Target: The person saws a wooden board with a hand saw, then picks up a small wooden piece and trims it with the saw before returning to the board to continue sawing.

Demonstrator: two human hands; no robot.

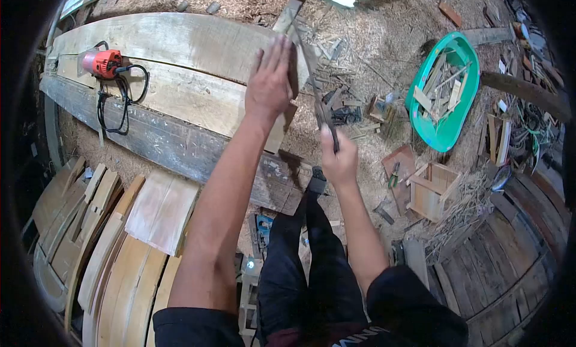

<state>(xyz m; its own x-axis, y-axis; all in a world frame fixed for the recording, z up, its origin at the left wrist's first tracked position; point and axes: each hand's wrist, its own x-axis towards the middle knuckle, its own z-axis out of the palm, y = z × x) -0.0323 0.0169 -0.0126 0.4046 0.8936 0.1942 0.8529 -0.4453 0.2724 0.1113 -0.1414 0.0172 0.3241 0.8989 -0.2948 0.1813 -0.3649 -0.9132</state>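
My left hand lies flat on the right end of a wide pale plank, fingers stretched out and close to the cut end. In my right hand is the handle of a hand saw. Its long dark blade, seen nearly edge-on, slants up and left along the plank's right end, just right of my left fingertips. How deep the teeth sit in the wood cannot be made out. A second pale board lies beside the plank, below my left wrist.
A red power tool with a black cord rests on the boards at left, above a grey weathered beam. To the right are a green tub of wood scraps, a wooden box frame and pliers. Sawdust and offcuts cover the ground.
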